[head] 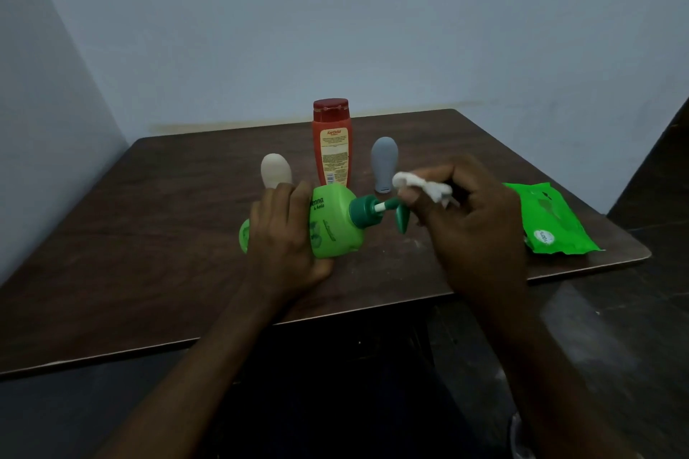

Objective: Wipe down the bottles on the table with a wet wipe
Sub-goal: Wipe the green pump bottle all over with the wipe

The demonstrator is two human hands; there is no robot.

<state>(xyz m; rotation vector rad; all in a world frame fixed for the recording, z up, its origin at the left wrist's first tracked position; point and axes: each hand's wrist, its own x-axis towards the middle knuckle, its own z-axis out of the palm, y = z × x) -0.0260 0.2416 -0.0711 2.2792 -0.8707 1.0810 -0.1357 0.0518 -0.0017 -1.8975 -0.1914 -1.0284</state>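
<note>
Four bottles share the dark wood-grain desk (149,235), whose top is matte and whose corners are rounded. A bright green plastic pump bottle (332,225) lies on its side near the middle of the desk, its round shoulder and dark green pump head (387,210) pointing toward the right edge, the spout hanging downward. The left hand (285,238) has its grip clamped over the body of this bottle, fingers draped across the top and the palm on the near side. The right hand (473,220) pinches a crumpled white wet wipe (421,186) between fingers and thumb, closed on it, right at the pump head; whether the wipe itself touches the nozzle cannot be told.

Behind the green bottle, toward the far edge, stands an upright orange-red shampoo bottle (331,143) with a darker red flip cap and a pale printed label. To its left is a smooth, egg-shaped beige bottle (276,171), partly hidden by the left fingers. To its right stands a matte grey squeeze bottle (384,164), rounded at the top and narrower at the base, just beside the wipe.

A glossy green wet-wipe pack (548,220), soft and creased, lies flat near the right edge, close to the near right corner. Wide bare desk surface spreads along the left side and the near edge.
</note>
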